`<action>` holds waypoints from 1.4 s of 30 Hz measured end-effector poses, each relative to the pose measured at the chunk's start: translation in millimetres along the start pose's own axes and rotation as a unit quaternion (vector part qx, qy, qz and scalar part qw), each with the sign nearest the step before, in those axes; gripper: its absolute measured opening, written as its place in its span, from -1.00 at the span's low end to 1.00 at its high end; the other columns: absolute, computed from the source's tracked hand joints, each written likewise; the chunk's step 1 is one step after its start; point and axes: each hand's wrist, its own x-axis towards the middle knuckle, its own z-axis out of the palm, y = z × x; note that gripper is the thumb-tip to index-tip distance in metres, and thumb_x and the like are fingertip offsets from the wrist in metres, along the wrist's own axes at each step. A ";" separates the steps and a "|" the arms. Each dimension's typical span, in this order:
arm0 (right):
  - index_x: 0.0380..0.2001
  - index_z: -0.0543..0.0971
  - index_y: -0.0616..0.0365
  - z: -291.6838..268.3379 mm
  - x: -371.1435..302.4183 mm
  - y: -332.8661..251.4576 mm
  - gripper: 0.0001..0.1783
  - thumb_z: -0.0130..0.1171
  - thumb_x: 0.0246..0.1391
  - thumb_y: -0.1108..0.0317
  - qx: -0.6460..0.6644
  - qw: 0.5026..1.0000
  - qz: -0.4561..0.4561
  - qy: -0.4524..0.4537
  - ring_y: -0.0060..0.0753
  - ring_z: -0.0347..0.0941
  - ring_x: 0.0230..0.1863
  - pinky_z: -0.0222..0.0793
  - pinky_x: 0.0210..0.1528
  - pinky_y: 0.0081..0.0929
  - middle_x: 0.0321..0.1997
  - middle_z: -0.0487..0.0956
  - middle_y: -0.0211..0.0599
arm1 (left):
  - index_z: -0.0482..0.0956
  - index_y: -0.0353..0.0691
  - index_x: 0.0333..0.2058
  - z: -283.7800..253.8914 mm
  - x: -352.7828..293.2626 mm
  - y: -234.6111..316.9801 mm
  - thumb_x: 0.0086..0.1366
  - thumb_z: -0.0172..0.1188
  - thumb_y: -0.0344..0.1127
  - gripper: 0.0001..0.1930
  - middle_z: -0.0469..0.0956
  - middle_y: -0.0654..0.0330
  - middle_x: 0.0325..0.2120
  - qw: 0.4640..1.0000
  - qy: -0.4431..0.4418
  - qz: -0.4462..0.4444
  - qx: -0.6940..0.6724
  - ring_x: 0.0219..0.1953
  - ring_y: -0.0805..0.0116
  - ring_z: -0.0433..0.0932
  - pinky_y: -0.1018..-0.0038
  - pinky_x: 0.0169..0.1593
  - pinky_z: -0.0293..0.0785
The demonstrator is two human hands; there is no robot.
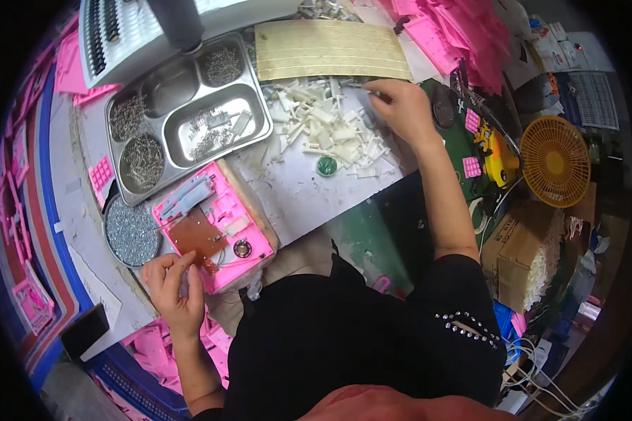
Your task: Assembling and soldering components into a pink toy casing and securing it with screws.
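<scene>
A pink plastic housing (267, 242) lies on the near left of the table, with a brown board (196, 235), a grey plastic part (187, 197), a small round speaker-like part (243, 248) and thin wires in it. My left hand (174, 289) is at its near left corner, fingers bent and thumb close to the index finger; what they pinch, if anything, is too small to make out. My right hand (404, 109) reaches over the far right edge of a pile of white plastic parts (330, 126), thumb and index finger apart, nothing visible between them.
A metal compartment tray (163, 125) of small metal parts stands left, a round dish of tiny silvery pieces (132, 235) near it. A brass-coloured sheet (333, 49) lies behind the pile; a green-filled cup (326, 165) before it. Right are a yellow basket (555, 161) and a carton (523, 242).
</scene>
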 end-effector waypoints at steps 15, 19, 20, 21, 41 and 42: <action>-0.03 0.75 -0.08 5.2 -29.9 -61.3 -0.65 0.39 0.08 0.37 0.182 0.977 -0.060 0.089 -0.40 0.62 -0.52 0.52 -0.42 -0.46 -0.40 0.72 -0.27 | 0.68 -0.30 -0.26 35.9 102.1 76.5 0.18 0.39 -0.38 -0.83 0.59 0.03 -0.39 0.982 -0.067 0.096 -0.147 -0.37 0.06 0.58 0.24 -0.28 0.47; -0.07 0.74 -0.06 5.7 -37.1 -90.4 -0.69 0.37 0.07 0.32 0.183 0.970 -0.122 0.106 -0.29 0.63 -0.53 0.51 -0.46 -0.39 -0.45 0.71 -0.27 | 0.65 -0.34 -0.38 76.0 165.5 90.2 0.26 0.41 -0.02 -0.59 0.62 -0.04 -0.54 0.965 -0.197 -0.024 -0.174 -0.47 -0.02 0.63 0.20 -0.34 0.52; -0.07 0.73 -0.04 6.0 -36.0 -91.8 -0.69 0.37 0.07 0.33 0.163 0.970 -0.135 0.116 -0.29 0.63 -0.53 0.51 -0.46 -0.38 -0.46 0.70 -0.27 | 0.65 -0.32 -0.40 85.9 176.1 87.9 0.26 0.39 -0.03 -0.61 0.63 -0.04 -0.53 0.962 -0.209 -0.009 -0.174 -0.47 -0.03 0.64 0.19 -0.34 0.53; -0.06 0.73 -0.02 6.8 -35.0 -93.8 -0.68 0.37 0.07 0.33 0.144 0.970 -0.149 0.126 -0.28 0.63 -0.53 0.51 -0.46 -0.38 -0.47 0.70 -0.27 | 0.65 -0.31 -0.42 93.0 180.3 85.9 0.26 0.38 -0.04 -0.62 0.63 -0.04 -0.53 0.960 -0.221 0.004 -0.173 -0.46 -0.04 0.65 0.18 -0.34 0.54; 0.16 0.50 0.23 1.3 -31.7 -64.4 -0.51 0.34 0.16 0.59 0.715 0.674 0.182 -0.044 -0.67 0.44 -0.42 0.37 -0.33 -0.66 -0.43 0.54 -0.46 | 0.72 -0.30 -0.06 168.2 327.5 9.9 0.30 0.26 -0.21 -0.67 0.73 -0.10 -0.27 0.997 -0.002 0.073 0.019 -0.20 -0.05 0.72 0.23 -0.06 0.60; 0.17 0.50 0.23 1.2 -34.1 -64.0 -0.50 0.34 0.16 0.59 0.715 0.675 0.176 -0.047 -0.67 0.44 -0.42 0.37 -0.33 -0.67 -0.42 0.54 -0.46 | 0.74 -0.28 -0.08 171.2 332.1 5.4 0.31 0.26 -0.21 -0.68 0.73 -0.09 -0.26 0.998 -0.005 0.068 0.018 -0.19 -0.05 0.72 0.24 -0.05 0.60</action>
